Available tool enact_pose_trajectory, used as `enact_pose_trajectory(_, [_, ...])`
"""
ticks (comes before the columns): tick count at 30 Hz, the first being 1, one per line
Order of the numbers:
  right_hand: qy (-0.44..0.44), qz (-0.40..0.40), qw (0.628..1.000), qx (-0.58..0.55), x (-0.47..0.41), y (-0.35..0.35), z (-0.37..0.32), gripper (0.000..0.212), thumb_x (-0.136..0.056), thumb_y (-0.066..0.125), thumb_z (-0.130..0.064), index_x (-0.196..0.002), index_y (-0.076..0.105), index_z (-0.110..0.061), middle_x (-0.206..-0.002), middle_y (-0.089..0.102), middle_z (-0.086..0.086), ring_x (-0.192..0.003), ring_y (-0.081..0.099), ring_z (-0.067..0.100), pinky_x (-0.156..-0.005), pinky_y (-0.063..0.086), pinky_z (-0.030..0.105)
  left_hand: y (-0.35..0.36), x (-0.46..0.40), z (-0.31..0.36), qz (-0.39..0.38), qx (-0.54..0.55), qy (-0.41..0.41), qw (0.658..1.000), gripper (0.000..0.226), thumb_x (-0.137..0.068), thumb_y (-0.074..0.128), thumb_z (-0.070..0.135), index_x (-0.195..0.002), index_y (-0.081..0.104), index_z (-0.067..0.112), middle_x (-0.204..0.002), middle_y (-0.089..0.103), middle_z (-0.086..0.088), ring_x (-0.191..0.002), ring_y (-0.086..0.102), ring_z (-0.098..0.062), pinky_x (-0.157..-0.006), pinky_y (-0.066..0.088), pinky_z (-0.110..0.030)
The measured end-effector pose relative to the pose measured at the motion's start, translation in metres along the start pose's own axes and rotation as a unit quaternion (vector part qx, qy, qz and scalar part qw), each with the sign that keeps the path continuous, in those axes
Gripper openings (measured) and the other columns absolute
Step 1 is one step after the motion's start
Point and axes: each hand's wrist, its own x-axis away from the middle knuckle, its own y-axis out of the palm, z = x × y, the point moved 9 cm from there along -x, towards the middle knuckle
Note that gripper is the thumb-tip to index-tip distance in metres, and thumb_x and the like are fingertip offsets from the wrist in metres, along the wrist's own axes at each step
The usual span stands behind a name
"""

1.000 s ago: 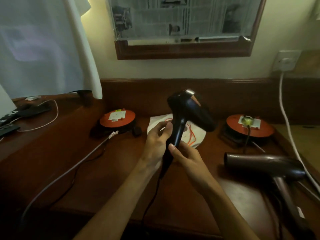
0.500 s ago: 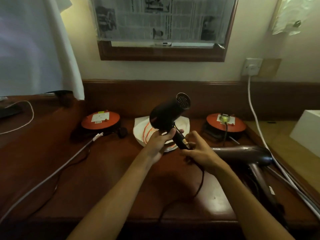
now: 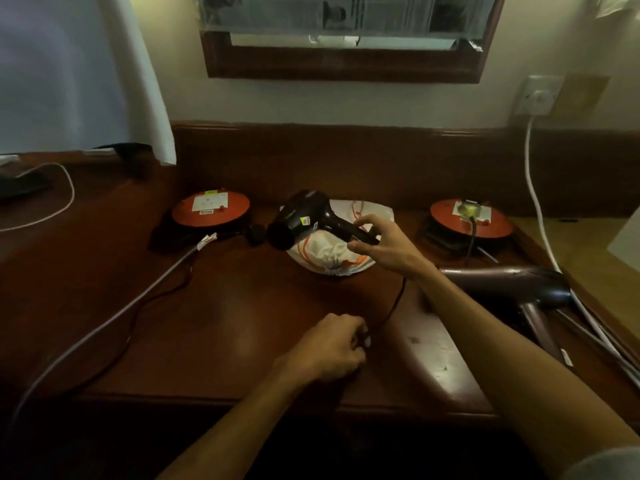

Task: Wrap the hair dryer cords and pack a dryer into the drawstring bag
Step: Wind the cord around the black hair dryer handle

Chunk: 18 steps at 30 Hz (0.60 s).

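The black hair dryer [image 3: 304,216] is held above the white drawstring bag [image 3: 329,252], its barrel pointing left and toward the camera and its handle running right into the right hand [image 3: 382,245]. That hand is closed around the end of the handle, thumb below and fingers curled over the top. The bag, with orange cords and a gathered mouth facing the camera, lies on the dark wooden surface [image 3: 225,323] directly under the dryer. The dryer's thin black cord [image 3: 394,304] drops from the handle and runs down to the left hand [image 3: 332,348], which rests near the front edge of the surface with its fingers bunched, apparently pinching the cord, though the dim light makes the grip hard to confirm. A second, brownish hair dryer [image 3: 509,284] lies on the surface to the right, just beside the right forearm. Two orange cable reels sit toward the back, one left [image 3: 211,209] of the bag and one right [image 3: 471,218]. A grey cable [image 3: 114,317] crosses the left of the surface.
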Motion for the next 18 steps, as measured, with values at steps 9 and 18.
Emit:
enact_pose_trajectory(9, [-0.001, -0.004, 0.997, 0.076, -0.001, 0.007, 0.026, 0.051, -0.080, 0.081, -0.041, -0.124, 0.066, -0.019, -0.093, 0.069, -0.002, -0.087, 0.068, 0.016, -0.078, 0.055, 0.032, -0.124, 0.001, 0.028, 0.102, -0.284, 0.018, 0.953, 0.009, -0.092, 0.069, 0.035, -0.097, 0.067, 0.028, -0.102, 0.062, 0.008, -0.097, 0.057, -0.009, -0.088, 0.045, -0.032])
enact_pose_trajectory(18, [0.040, -0.164, 0.983, -0.067, 0.043, 0.018, 0.020, 0.051, -0.067, 0.082, -0.060, -0.098, 0.075, -0.021, -0.094, 0.071, 0.019, -0.073, 0.062, 0.030, -0.063, 0.050, 0.042, -0.142, -0.047, 0.034, 0.048, -0.349, 0.080, 0.932, 0.060, -0.082, 0.076, 0.050, -0.134, 0.050, 0.035, -0.132, 0.054, 0.005, -0.122, 0.049, -0.018, -0.100, 0.041, -0.040])
